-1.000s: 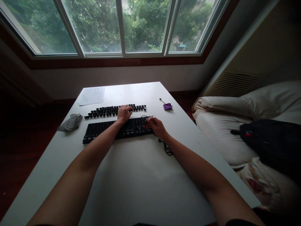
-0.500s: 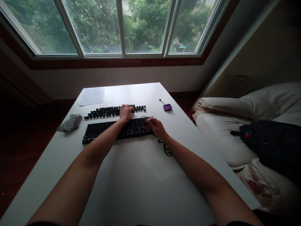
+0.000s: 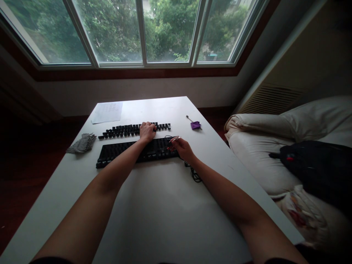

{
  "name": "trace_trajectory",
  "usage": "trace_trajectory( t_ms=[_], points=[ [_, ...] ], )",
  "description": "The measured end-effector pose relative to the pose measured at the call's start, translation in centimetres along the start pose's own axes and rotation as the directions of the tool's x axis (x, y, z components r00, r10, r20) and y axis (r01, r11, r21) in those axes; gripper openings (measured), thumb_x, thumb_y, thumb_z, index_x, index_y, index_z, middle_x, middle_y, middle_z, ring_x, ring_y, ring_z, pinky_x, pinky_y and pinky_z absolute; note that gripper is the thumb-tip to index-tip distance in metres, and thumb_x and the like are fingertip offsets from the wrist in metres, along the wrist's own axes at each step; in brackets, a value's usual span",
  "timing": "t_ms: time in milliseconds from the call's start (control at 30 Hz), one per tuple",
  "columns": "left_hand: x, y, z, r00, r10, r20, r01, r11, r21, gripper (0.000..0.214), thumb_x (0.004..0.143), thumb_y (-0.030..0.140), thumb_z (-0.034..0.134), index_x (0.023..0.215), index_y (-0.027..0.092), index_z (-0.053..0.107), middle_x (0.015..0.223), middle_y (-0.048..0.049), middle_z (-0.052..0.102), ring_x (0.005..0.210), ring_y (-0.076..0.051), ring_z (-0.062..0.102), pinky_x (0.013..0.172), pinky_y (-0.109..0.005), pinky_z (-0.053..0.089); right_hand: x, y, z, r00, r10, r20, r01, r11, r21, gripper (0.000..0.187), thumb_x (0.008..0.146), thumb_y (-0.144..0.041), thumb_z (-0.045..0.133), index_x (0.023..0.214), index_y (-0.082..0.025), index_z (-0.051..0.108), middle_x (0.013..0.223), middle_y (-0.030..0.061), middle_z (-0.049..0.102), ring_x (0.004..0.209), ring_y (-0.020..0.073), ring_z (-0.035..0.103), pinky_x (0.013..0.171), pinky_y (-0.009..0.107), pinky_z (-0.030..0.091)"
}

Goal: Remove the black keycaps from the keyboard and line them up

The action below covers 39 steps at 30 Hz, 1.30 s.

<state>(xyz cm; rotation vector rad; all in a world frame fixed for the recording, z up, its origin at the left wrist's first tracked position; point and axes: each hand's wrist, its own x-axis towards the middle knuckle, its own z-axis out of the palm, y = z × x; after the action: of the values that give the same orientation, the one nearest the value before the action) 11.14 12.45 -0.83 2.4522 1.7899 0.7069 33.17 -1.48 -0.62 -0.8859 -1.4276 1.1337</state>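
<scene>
A black keyboard (image 3: 123, 153) lies at a slight slant across the white table, its middle partly covered by my left forearm. Beyond it, loose black keycaps (image 3: 125, 129) are set out in rows. My left hand (image 3: 147, 131) rests over the right part of these rows, fingers curled, with a small dark keycap (image 3: 154, 129) at the fingertips. Over the keyboard's right end, my right hand (image 3: 182, 148) pinches thin metallic tweezers (image 3: 176, 138). The tool's tips point toward the keys, but what they touch is too dark to make out.
A black cable (image 3: 195, 177) coils beside my right wrist. On the table are a grey crumpled cloth (image 3: 82, 143), a paper sheet (image 3: 107, 112) and a purple item with a thin stick (image 3: 195, 125). To the right stands a pale sofa (image 3: 250, 157) bearing a dark bag (image 3: 316, 165).
My left hand has shifted very slightly to the left. My right hand and the tweezers stay nearly in place over the keyboard.
</scene>
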Motion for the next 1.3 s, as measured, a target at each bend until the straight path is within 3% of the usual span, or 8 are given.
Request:
trace_trajectory(
  t_ms=[333, 467, 600, 767, 1000, 1300],
  points=[
    [0.1, 0.2, -0.3, 1.000, 0.002, -0.011, -0.002, 1.000, -0.019, 0.022, 0.079, 0.024, 0.070, 0.100, 0.027, 0.071, 0.116, -0.0111, 0.062, 0.118, -0.035, 0.047, 0.098, -0.051, 0.040, 0.4, -0.9, -0.4, 0.998, -0.027, -0.048, 0.026, 0.999, -0.032, 0.041, 0.088, -0.061, 0.065, 0.098, -0.021, 0.062, 0.081, 0.0025, 0.068, 0.070, 0.0183, 0.070, 0.063, 0.032, 0.058],
    [-0.5, 0.9, -1.0, 0.999, 0.042, -0.026, -0.043, 0.996, -0.076, 0.017, 0.083, 0.026, 0.068, 0.100, 0.026, 0.072, 0.116, -0.0116, 0.062, 0.117, -0.035, 0.048, 0.099, -0.051, 0.040, 1.4, -1.4, -2.3, 0.992, -0.057, -0.117, 0.048, 0.996, -0.077, 0.040, 0.090, -0.060, 0.063, 0.095, -0.020, 0.061, 0.078, 0.0027, 0.069, 0.071, 0.0188, 0.071, 0.061, 0.031, 0.057],
    [-2.2, 2.3, -1.6, 0.992, 0.122, 0.012, -0.120, 0.985, -0.123, 0.013, 0.087, 0.027, 0.066, 0.097, 0.025, 0.073, 0.114, -0.0098, 0.063, 0.115, -0.032, 0.050, 0.097, -0.048, 0.042, 2.4, -1.7, -4.9, 0.992, -0.059, -0.109, 0.031, 0.969, -0.246, 0.040, 0.089, -0.059, 0.065, 0.090, -0.019, 0.062, 0.071, 0.0026, 0.069, 0.065, 0.0178, 0.068, 0.064, 0.033, 0.057],
    [-5.2, 4.6, -2.4, 0.955, 0.297, 0.014, -0.288, 0.934, -0.210, 0.014, 0.090, 0.029, 0.064, 0.098, 0.025, 0.074, 0.114, -0.0080, 0.064, 0.112, -0.029, 0.051, 0.098, -0.046, 0.044, 2.8, -2.0, -6.9, 0.997, -0.042, -0.058, 0.015, 0.914, -0.405, 0.040, 0.092, -0.058, 0.060, 0.087, -0.019, 0.060, 0.073, 0.0046, 0.072, 0.062, 0.0172, 0.068, 0.062, 0.031, 0.055],
    [-8.5, 7.3, -3.5, 0.866, 0.493, 0.081, -0.448, 0.838, -0.311, 0.019, 0.090, 0.033, 0.065, 0.107, 0.028, 0.072, 0.119, -0.0062, 0.064, 0.114, -0.028, 0.053, 0.103, -0.047, 0.045, 2.7, -2.5, -7.0, 1.000, -0.002, -0.002, 0.000, 0.860, -0.510, 0.038, 0.096, -0.058, 0.055, 0.088, -0.021, 0.056, 0.075, 0.0040, 0.074, 0.064, 0.0181, 0.070, 0.064, 0.030, 0.055],
    [-9.8, 8.0, -3.0, 0.845, 0.527, 0.090, -0.486, 0.827, -0.282, 0.033, 0.087, 0.037, 0.071, 0.118, 0.026, 0.067, 0.121, -0.0069, 0.064, 0.117, -0.028, 0.052, 0.102, -0.045, 0.045, 2.8, -2.4, -7.0, 0.997, 0.002, 0.074, 0.040, 0.829, -0.558, 0.031, 0.099, -0.054, 0.051, 0.093, -0.023, 0.054, 0.073, 0.0026, 0.074, 0.063, 0.0182, 0.070, 0.066, 0.031, 0.056]
  ],
)
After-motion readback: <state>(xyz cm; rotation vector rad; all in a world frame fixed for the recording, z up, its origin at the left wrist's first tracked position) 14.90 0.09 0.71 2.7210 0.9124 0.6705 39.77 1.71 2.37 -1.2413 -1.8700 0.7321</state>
